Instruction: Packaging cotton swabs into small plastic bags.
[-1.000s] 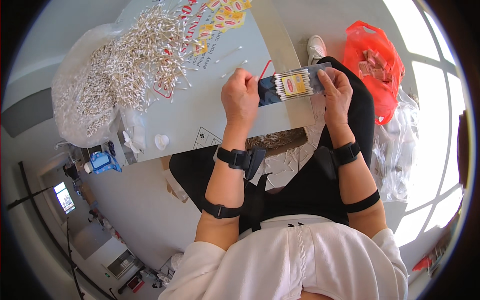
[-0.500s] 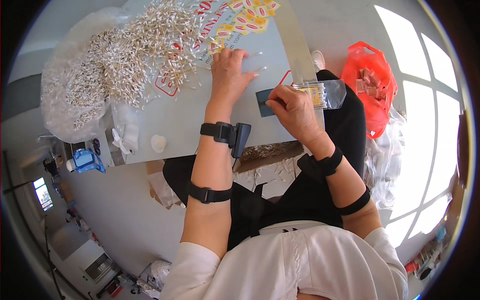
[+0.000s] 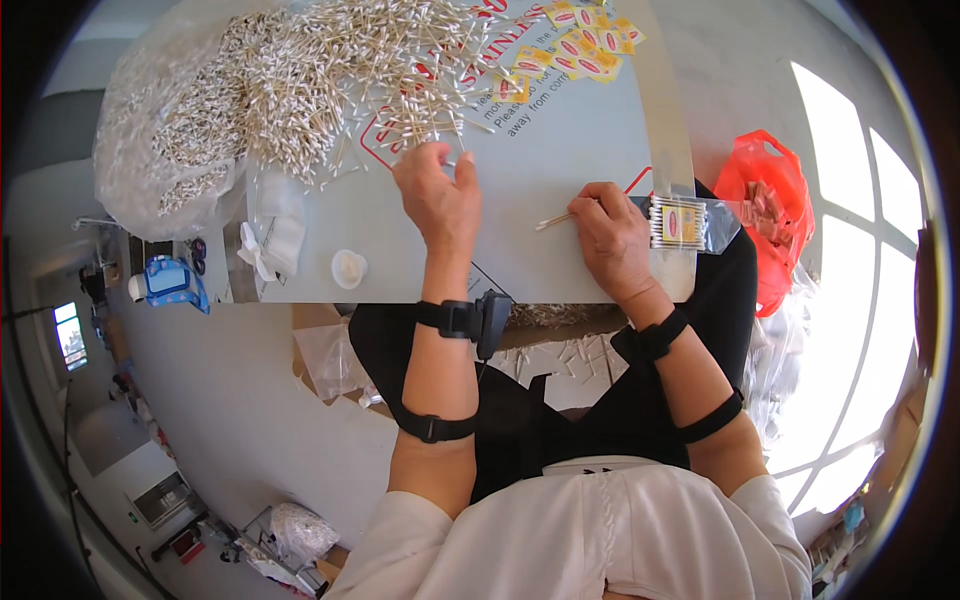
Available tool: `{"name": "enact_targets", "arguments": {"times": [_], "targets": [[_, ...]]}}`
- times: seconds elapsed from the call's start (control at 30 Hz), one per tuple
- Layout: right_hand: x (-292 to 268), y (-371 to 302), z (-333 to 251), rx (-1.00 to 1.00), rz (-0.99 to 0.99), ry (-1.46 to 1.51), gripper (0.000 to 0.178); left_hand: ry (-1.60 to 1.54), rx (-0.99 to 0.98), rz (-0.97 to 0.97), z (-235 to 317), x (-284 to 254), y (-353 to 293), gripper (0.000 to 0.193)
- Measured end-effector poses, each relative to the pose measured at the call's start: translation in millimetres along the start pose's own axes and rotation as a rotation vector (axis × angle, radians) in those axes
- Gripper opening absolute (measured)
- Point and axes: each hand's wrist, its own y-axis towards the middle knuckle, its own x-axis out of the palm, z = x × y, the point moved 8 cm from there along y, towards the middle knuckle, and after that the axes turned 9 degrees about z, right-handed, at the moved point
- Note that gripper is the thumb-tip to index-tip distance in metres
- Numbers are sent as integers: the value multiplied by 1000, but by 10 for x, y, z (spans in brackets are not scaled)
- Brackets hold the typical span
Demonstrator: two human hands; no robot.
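A large heap of cotton swabs point(image 3: 300, 100) covers the far left of the table. At its near edge is my left hand point(image 3: 440, 200), fingers curled and thumb apart, close to a few loose swabs. My right hand point(image 3: 612, 245) is closed in a pinch on a cotton swab point(image 3: 552, 220), whose white tip sticks out to the left. Just right of that hand, at the table's right edge, lies a clear plastic bag point(image 3: 720, 228) holding a row of swabs and a yellow printed card point(image 3: 683, 222). The right palm and part of the held swab are hidden.
Several yellow and white cards point(image 3: 590, 45) lie spread at the far side. A small white cup point(image 3: 348, 268) sits near the table's front edge. A red plastic bag point(image 3: 765, 210) with small packs is beyond the right edge. A box of swabs point(image 3: 560, 317) shows below the table.
My left hand has drawn back and left, from near two loose swabs to the heap's near edge. A swab now shows in my right hand. The whole view has shifted too.
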Motion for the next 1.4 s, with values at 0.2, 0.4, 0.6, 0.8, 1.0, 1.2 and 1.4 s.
{"name": "enact_targets", "arguments": {"times": [0.2,0.4,0.6,0.8,1.0,1.2,1.4], "targets": [[4,7,38,49,-3,23,14,462,-86,-234,-468,-10,704,55],[-15,24,49,69,-25,31,12,546,9,-392,-481,-8,748,42],[1,24,36,88,-35,50,11,377,118,-316,-513,144,673,22],[-28,-7,103,80,-17,24,14,116,-225,-471,-196,273,343,14],[5,1,57,76,-27,65,16,119,358,-383,492,441,-144,17],[-80,-60,288,405,37,293,28,-22,360,-448,658,388,-325,40],[-100,364,403,270,-5,127,33,149,446,-390,623,316,-782,75]]}}
